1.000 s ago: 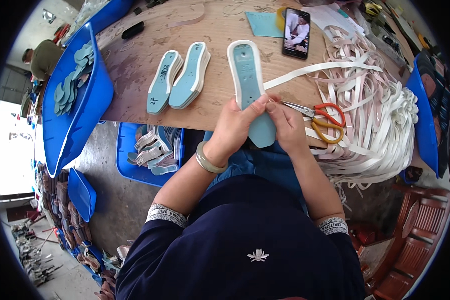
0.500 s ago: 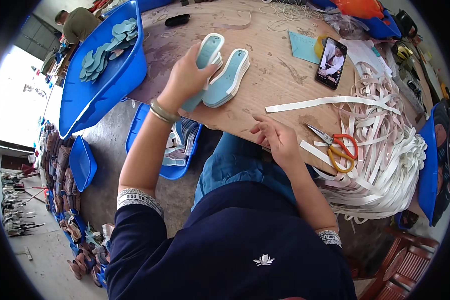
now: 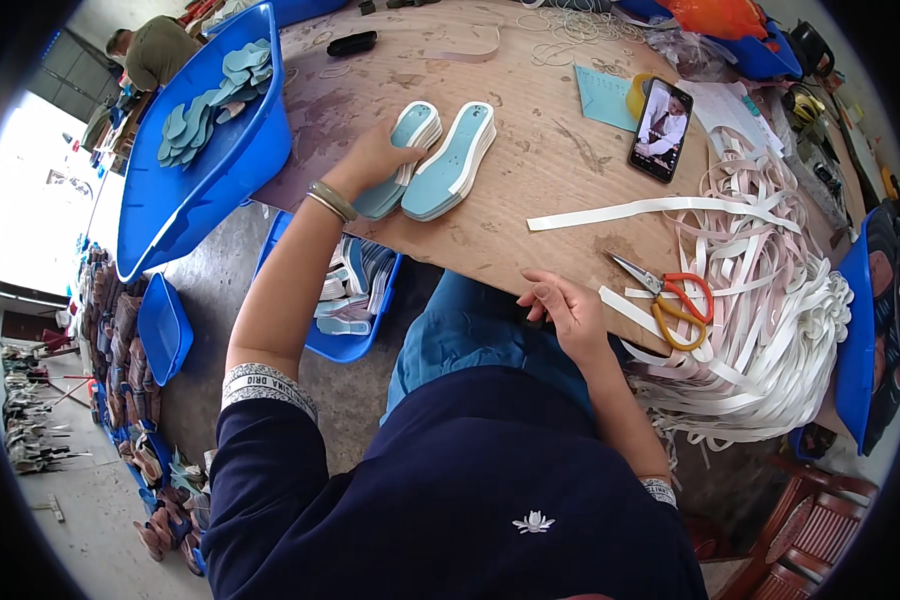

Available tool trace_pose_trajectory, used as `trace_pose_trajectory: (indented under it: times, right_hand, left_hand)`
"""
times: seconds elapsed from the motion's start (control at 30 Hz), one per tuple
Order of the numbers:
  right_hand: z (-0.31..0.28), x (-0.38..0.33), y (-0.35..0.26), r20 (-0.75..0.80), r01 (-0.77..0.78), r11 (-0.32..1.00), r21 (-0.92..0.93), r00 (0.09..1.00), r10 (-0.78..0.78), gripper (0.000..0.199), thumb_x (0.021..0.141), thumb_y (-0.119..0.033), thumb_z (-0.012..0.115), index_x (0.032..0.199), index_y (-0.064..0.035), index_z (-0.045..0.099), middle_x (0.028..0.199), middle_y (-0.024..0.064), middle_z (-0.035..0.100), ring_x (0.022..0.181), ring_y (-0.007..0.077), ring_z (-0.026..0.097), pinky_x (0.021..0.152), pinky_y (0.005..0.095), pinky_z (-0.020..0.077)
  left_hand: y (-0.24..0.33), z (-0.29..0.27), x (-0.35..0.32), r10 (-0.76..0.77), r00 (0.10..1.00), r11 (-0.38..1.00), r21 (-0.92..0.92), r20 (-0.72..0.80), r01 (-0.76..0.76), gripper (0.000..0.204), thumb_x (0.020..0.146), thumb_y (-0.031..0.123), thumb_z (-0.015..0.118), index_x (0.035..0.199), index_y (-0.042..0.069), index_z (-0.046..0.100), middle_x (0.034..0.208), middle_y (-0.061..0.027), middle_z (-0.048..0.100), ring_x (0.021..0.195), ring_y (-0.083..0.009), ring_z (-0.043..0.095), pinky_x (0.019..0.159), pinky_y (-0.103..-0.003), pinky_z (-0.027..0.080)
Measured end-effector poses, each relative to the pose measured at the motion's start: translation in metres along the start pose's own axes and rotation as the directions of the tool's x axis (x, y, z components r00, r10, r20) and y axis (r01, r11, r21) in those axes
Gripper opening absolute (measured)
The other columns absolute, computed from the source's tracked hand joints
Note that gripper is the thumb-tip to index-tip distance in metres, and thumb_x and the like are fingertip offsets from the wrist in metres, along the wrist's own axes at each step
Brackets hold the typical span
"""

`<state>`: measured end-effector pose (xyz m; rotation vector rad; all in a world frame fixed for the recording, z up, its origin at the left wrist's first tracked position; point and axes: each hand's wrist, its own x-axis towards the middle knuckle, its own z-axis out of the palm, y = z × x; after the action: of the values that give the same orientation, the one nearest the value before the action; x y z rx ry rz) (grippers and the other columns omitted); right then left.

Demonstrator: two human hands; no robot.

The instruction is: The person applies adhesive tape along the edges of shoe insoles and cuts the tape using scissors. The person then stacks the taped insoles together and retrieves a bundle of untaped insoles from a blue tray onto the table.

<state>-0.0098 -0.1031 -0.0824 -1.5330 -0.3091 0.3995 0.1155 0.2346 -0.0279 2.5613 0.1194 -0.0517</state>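
Two stacks of light-blue shoe insoles with white edging lie side by side near the left front of the wooden table. My left hand (image 3: 372,160) is closed round the left insole stack (image 3: 413,128), thumb across its side; its fingers are partly hidden. Right beside it, the other insole stack (image 3: 448,165) is untouched. At the table's front edge, my right hand (image 3: 568,312) hangs with loosely bent fingers, apart from each other, and nothing seen in them. Scissors (image 3: 678,300) with one red and one yellow handle lie to its right, beside a white strip (image 3: 610,210).
Heaped white and pink strips (image 3: 760,330) hang over the table's right side. A phone (image 3: 662,130) leans near the teal card (image 3: 606,97). One blue tub (image 3: 205,200) with insole pieces stands at left; another blue bin (image 3: 345,345) sits below the table edge. A co-worker (image 3: 158,52) bends at far left.
My left hand has lowered the left insole stack onto the table, beside the other one. My right hand has drawn slightly down and toward me, its fingers more bent.
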Motion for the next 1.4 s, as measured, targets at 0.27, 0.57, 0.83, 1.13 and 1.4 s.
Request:
trace_pose_trajectory:
  times: [0.27,0.57,0.83,1.13,1.4]
  right_hand:
    - [0.000,-0.001,-0.001,0.005,0.044,0.999,0.002,0.999,-0.044,0.029,0.100,-0.017,0.056,0.114,0.0053,0.067,0.083,0.0102,0.070,0.066,0.0141,0.059,0.061,0.0216,0.0474]
    - [-0.003,-0.003,0.004,-0.018,0.073,0.997,0.030,0.997,-0.072,0.027,0.099,-0.016,0.058,0.112,0.0054,0.068,0.082,0.0099,0.069,0.065,0.0141,0.059,0.061,0.0218,0.0479]
    - [-0.005,-0.005,0.006,-0.018,0.084,0.996,0.039,0.996,-0.084,0.026,0.098,-0.015,0.058,0.112,0.0051,0.068,0.082,0.0097,0.069,0.066,0.0137,0.059,0.061,0.0215,0.0475]
    - [-0.005,-0.004,0.008,-0.015,0.100,0.993,0.064,0.995,-0.099,0.026,0.098,-0.014,0.057,0.111,0.0050,0.068,0.081,0.0092,0.068,0.065,0.0136,0.059,0.061,0.0215,0.0469]
    - [-0.010,-0.006,0.005,-0.020,0.093,0.989,0.118,0.996,-0.091,0.025,0.099,-0.011,0.053,0.114,0.0026,0.068,0.080,0.0098,0.069,0.063,0.0129,0.058,0.058,0.0197,0.0449]
  left_hand:
    - [-0.027,-0.023,0.007,-0.176,0.967,0.938,-0.266,0.184,0.221,0.058,0.093,0.032,0.066,0.140,0.004,0.050,0.126,-0.0165,0.063,0.111,-0.0290,0.061,0.097,-0.037,0.048]
    - [-0.036,-0.042,0.007,-0.166,0.954,0.870,-0.418,0.248,0.260,0.051,0.092,0.031,0.067,0.132,0.002,0.056,0.117,-0.0158,0.066,0.103,-0.0254,0.064,0.093,-0.032,0.050]
    - [-0.030,-0.057,0.002,-0.163,0.944,0.803,-0.517,0.285,0.295,0.044,0.089,0.028,0.071,0.121,-0.002,0.064,0.106,-0.0166,0.070,0.092,-0.0224,0.068,0.087,-0.027,0.052]
    - [0.018,-0.057,0.008,-0.030,0.932,0.721,-0.638,0.361,0.270,0.038,0.091,0.027,0.069,0.111,-0.005,0.067,0.104,-0.0176,0.070,0.091,-0.0198,0.067,0.084,-0.027,0.052]
    - [0.025,-0.013,0.026,0.008,0.945,0.758,-0.618,0.328,0.209,0.040,0.091,0.030,0.071,0.111,-0.004,0.066,0.100,-0.0148,0.069,0.086,-0.0187,0.065,0.085,-0.027,0.049]
